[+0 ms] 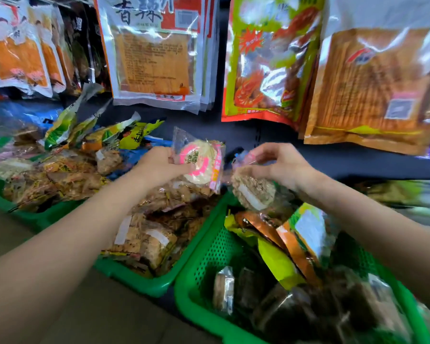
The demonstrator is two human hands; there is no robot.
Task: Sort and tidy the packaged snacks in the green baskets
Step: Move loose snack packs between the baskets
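My left hand (160, 165) grips a round white rice cake with a pink ring label (201, 161) in clear wrap, held above the middle green basket (144, 284). My right hand (281, 165) pinches the clear wrapper of a round brown grain cake (252, 191), which hangs over the gap between the middle basket and the right green basket (209, 247). The middle basket holds several brown packaged snacks (147, 239). Yellow-green and orange packets (281, 247) and dark wrapped bars (308, 304) lie in the right basket.
A third green basket (35, 214) at the left is piled with brown and yellow-green packets. Large snack bags (154, 53) hang from hooks above the baskets, close over my hands. A brown floor strip (97, 306) runs along the baskets' front edge.
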